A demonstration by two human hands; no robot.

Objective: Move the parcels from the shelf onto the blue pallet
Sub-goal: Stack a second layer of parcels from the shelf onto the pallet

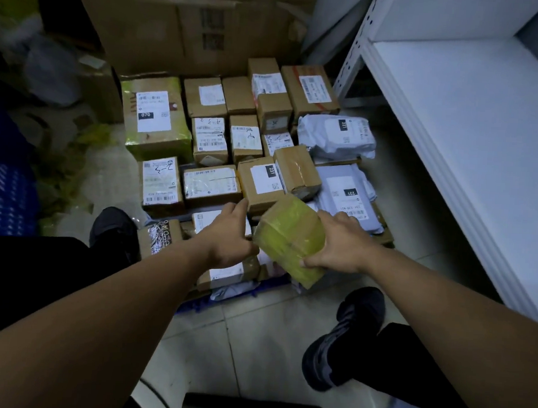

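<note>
A yellow-taped parcel (291, 236) hangs tilted over the front of the parcel pile, gripped between my left hand (230, 236) on its left side and my right hand (337, 241) on its right side. Below it, several brown boxes and grey mailer bags (336, 135) cover the blue pallet (200, 306), of which only a strip of front edge shows. The white shelf (471, 127) on the right has a bare board with no parcel visible on it.
A large open cardboard carton (183, 27) stands behind the pile. A blue crate (3, 190) sits at the left. My dark shoes (348, 336) rest on the tiled floor in front of the pallet. A dark object lies at the bottom edge.
</note>
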